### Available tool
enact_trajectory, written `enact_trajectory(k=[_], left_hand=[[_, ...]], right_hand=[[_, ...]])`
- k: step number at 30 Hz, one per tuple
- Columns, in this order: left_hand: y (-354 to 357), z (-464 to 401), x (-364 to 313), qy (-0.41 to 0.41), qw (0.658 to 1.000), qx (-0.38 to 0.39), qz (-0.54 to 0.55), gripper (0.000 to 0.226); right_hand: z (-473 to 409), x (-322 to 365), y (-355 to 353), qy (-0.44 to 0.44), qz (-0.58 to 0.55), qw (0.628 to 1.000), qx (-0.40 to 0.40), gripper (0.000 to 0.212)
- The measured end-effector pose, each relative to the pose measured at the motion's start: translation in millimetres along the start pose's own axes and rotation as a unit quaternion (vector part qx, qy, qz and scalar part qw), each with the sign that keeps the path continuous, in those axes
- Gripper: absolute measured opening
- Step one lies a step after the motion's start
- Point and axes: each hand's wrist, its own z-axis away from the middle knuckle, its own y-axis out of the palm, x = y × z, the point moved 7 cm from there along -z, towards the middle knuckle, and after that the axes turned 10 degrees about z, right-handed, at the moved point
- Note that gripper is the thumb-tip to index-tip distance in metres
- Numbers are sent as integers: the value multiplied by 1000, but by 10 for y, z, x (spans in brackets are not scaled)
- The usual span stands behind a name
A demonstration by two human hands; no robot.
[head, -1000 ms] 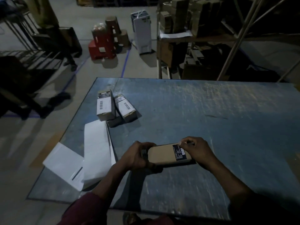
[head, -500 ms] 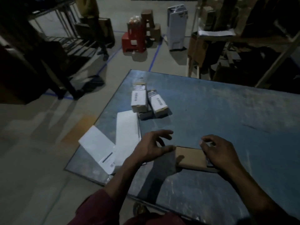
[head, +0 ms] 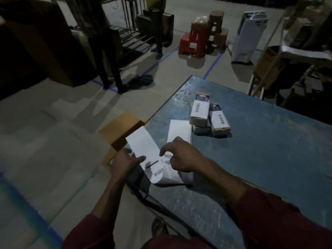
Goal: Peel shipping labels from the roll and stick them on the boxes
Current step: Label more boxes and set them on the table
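I see the label strip (head: 143,150) hanging over the near left edge of the bench (head: 260,150). My left hand (head: 125,161) pinches its left side, thumb on top. My right hand (head: 181,157) hovers over its right side, fingers loosely curled; I cannot tell if they grip. Labelled boxes (head: 209,117) sit farther right.

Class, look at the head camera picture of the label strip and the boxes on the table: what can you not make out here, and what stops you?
- Print on the label strip: too small and blurred.
- Whether the right hand pinches a label: its fingers cover the spot.
- Barcode text on the labelled boxes: too small, dim.
- The lowest box in that pile: mostly hidden by the two boxes on top.
- The left hand touches the strip's edge; its grip is unclear.
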Motion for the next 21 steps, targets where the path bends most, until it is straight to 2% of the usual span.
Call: enact_trajectory(k=[3,6,9,12,14,15,16,18,21], left_hand=[[83,4,39,0,999,-3,-33,81],[165,19,-42,62,993,15,-95,71],[313,107,-138,162,960,93,-207,56],[491,330,-69,240,907,227,-261,65],[529,434,21,287,875,252,-299,72],[545,467,51,310,865,247,-307,68],[541,491,53,333,862,235,-303,57],[496,491,18,351,878,205,-255,36],[348,517,-205,292,927,211,-104,33]], right_hand=[[-211,176,127,-63,145,977,145,62],[-263,178,279,-117,264,938,193,70],[-222,150,340,-166,326,916,164,65],[-187,97,276,-168,289,934,129,61],[-191,54,220,-159,265,945,102,58],[-188,30,195,-157,256,950,89,57],[-186,4,167,-153,245,954,76,58],[-158,-66,91,-135,207,968,45,58],[-57,-226,-66,-98,117,988,-16,63]])
